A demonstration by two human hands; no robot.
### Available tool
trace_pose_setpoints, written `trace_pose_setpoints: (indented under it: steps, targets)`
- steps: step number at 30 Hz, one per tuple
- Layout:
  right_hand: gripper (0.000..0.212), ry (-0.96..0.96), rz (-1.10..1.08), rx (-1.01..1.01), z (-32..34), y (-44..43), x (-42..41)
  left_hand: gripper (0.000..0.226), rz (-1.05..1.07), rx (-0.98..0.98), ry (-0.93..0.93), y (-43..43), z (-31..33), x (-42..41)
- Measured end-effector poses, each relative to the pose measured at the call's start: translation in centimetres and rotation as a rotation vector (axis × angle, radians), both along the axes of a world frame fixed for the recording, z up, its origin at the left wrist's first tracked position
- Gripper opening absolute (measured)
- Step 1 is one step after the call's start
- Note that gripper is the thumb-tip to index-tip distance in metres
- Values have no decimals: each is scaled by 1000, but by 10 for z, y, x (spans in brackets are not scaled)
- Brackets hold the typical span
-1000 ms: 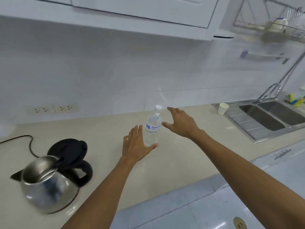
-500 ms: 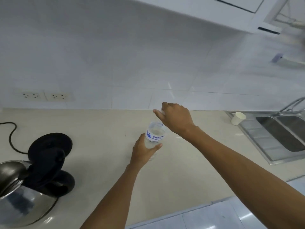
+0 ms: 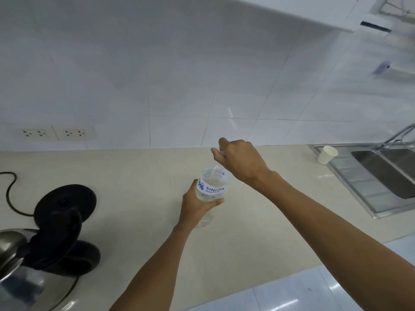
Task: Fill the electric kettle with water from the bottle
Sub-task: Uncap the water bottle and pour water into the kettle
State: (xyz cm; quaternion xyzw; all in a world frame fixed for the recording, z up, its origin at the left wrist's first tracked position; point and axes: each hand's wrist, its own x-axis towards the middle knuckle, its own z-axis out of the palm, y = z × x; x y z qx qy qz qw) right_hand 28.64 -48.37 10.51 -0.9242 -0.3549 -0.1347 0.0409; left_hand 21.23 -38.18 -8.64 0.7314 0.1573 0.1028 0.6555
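Observation:
A clear plastic water bottle [image 3: 211, 189] with a blue-and-white label stands on the beige counter [image 3: 139, 176], near the middle. My left hand [image 3: 194, 209] is wrapped around its body below the label. My right hand [image 3: 241, 161] hovers just above and behind the bottle's neck, fingers pinched on a small white cap [image 3: 219, 153] that barely shows. The steel electric kettle [image 3: 24, 286] sits at the lower left with its black lid [image 3: 59, 232] flipped open; its left part is cut off by the frame.
The black kettle base [image 3: 67, 197] with its cord [image 3: 9, 191] lies behind the kettle. Wall sockets [image 3: 54, 132] sit above the counter at left. A paper cup [image 3: 327, 154] stands on the steel sink's [image 3: 381, 176] drainboard at right. The counter's front edge runs close to me.
My left hand closed around the bottle's body. My right hand came down on the cap, then rose a little off the neck. The view swung left, so the kettle sits lower and nearer the frame edge.

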Motion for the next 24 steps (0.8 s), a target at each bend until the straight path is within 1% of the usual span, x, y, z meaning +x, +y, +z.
trace_pose_setpoints:
  steps: [4, 10, 15, 20, 24]
  targets:
    - [35, 32, 31, -5, 7, 0, -14, 73, -46, 16, 7, 10, 7, -26]
    - [32, 120, 95, -8, 25, 5, -65, 75, -149, 39, 16, 36, 34, -83]
    - [28, 256, 115, 15, 47, 12, -120, 75, -211, 59, 26, 58, 53, -143]
    - [15, 390, 148, 21, 78, 22, -187, 75, -262, 62, 29, 81, 71, -211]
    - [12, 491, 145, 36, 96, 30, -231, 76, -301, 72, 29, 98, 82, -264]
